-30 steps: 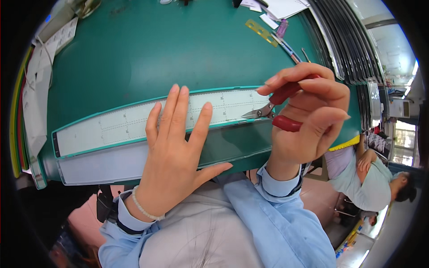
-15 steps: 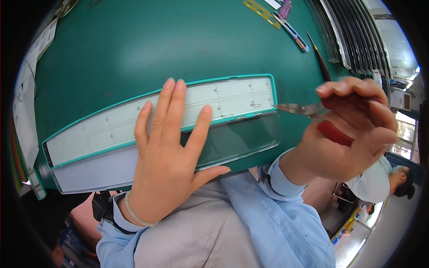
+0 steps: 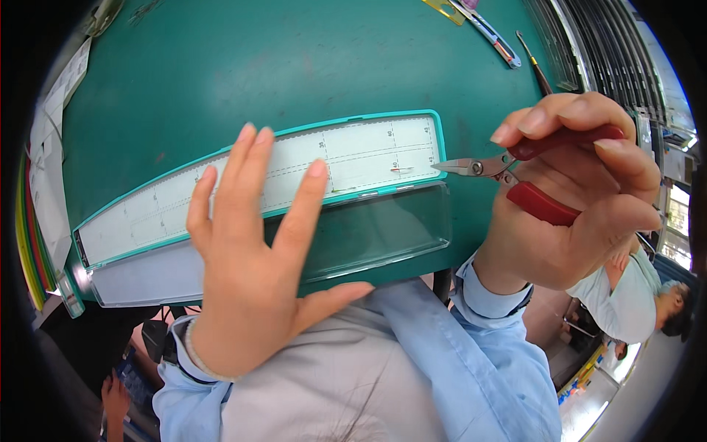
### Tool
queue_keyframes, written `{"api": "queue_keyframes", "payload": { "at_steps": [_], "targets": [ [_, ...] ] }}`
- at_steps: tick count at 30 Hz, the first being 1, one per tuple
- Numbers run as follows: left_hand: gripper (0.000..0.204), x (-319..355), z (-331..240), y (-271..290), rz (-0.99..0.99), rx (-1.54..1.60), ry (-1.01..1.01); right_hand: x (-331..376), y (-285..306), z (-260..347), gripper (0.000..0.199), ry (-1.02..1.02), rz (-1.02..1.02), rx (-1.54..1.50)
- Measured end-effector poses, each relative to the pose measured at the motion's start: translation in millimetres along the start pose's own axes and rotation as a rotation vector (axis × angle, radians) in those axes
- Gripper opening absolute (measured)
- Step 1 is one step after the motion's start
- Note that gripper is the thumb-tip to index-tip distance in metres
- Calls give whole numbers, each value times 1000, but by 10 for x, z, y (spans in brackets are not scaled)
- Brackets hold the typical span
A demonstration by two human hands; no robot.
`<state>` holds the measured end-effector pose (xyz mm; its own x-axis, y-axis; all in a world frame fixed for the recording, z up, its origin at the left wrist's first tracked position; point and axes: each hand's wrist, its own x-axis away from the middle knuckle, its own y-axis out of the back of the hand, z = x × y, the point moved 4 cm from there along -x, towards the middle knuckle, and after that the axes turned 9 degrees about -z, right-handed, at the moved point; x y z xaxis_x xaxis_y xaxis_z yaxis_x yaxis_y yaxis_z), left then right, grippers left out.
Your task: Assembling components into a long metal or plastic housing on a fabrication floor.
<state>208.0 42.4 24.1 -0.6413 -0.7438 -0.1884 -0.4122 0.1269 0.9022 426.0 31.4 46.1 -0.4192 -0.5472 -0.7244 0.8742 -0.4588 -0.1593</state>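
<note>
A long teal-framed case [image 3: 353, 121] with a white ruled sheet inside lies on the green table [image 3: 294, 59]; its clear lid [image 3: 368, 236] hangs open toward me. My left hand [image 3: 254, 250] lies flat with fingers spread on the white sheet and the lid. My right hand [image 3: 582, 199] grips red-handled pliers [image 3: 515, 173]. The pliers' metal tips sit at the case's right edge, near a small thin piece [image 3: 401, 169] on the sheet.
At the far right of the table lie a utility knife [image 3: 490, 33], a yellow ruler [image 3: 445, 9] and a thin stick-like tool [image 3: 534, 62]. Papers and coloured folders [image 3: 33, 221] line the left edge. Another person [image 3: 641, 295] sits below at the right.
My right hand with the pliers has moved off the sheet to the case's right edge. The case has come closer and larger in view. My left hand stays pressed flat on it.
</note>
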Motion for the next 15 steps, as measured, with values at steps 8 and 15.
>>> {"api": "queue_keyframes", "payload": {
  "at_steps": [8, 15],
  "targets": [
    [69, -192, -243, -242, -40, 127, -20, 40, -103, -15, 63, -2, 86, -34],
    [65, -186, -206, -266, -22, 114, -27, 44, -135, -4, 66, -32, 109, -72]
  ]
}}
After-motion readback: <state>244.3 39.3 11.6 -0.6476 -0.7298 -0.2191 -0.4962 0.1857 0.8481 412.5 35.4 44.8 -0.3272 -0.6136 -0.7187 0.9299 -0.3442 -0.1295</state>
